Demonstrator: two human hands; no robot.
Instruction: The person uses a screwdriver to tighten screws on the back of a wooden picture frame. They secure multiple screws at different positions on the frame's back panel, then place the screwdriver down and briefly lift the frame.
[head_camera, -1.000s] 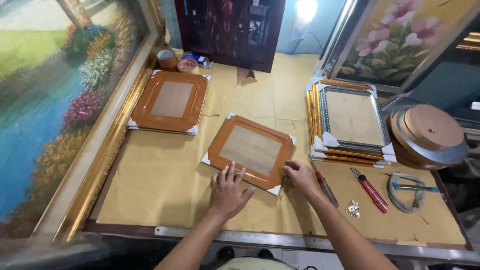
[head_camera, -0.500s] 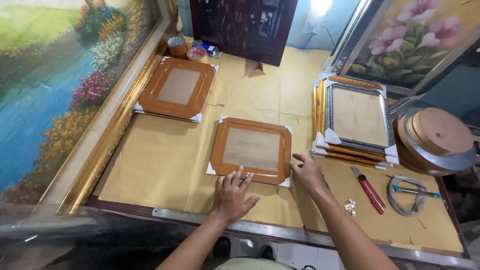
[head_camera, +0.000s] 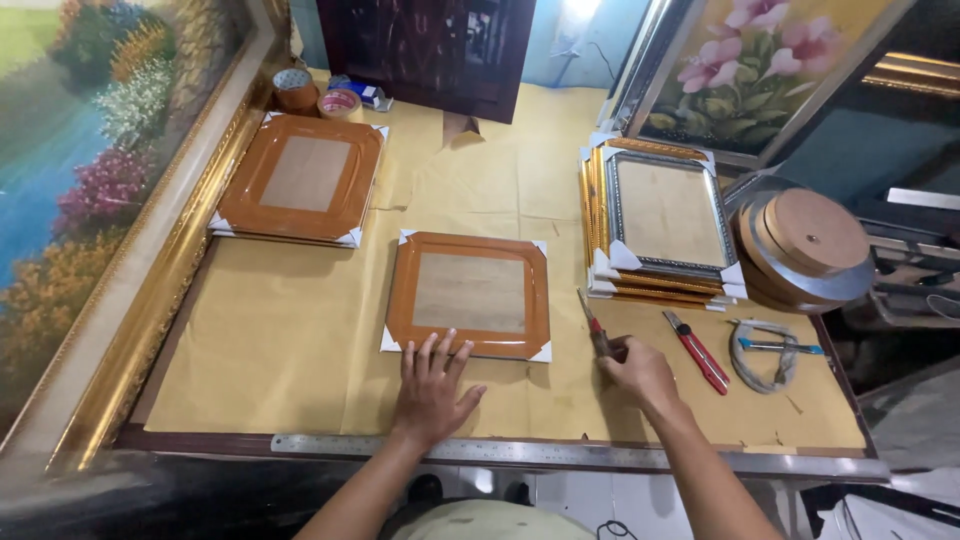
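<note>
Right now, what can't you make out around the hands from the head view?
- Tool at the right hand: its handle is hidden under the fingers.
- Centre frame: near edge partly covered by left hand.
- Stacked frames: lower ones hidden by the top one.

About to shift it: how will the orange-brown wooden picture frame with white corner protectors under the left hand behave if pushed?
The orange-brown wooden picture frame looks rigid and lies flat on the brown paper sheet, so it should probably slide without tipping. Its glossy face may be slippery under the left hand. The panel may be glass, so possibly fragile.
</note>
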